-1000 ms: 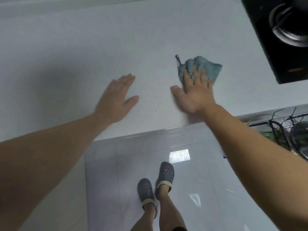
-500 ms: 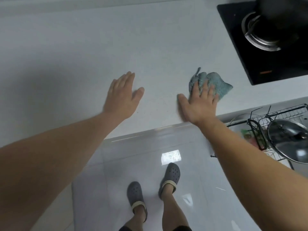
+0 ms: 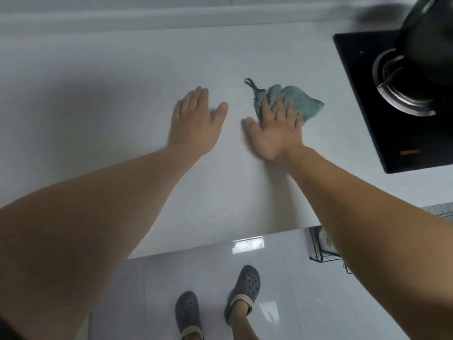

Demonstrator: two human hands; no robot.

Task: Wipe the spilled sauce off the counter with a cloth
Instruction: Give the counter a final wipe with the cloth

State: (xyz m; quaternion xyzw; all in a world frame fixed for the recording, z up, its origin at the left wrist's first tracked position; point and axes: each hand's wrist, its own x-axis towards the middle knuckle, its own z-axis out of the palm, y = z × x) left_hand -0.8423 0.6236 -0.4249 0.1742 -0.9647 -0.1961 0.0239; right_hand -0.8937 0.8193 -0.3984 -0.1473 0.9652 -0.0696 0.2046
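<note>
The right hand [image 3: 275, 133] lies flat, its spread fingers pressing the blue-green cloth [image 3: 291, 100] to the surface [image 3: 122, 77], no closed grip; the left hand [image 3: 195, 123] rests flat and empty just beside it. Away from the cloth, toward the near edge, faint dark specks [image 3: 215, 212] remain; otherwise no sauce shows, so wiping looks mostly done.

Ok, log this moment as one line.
phase: wiping | right hand: flat on blue cloth | left hand: flat on counter, empty | sauce: none visible
</note>
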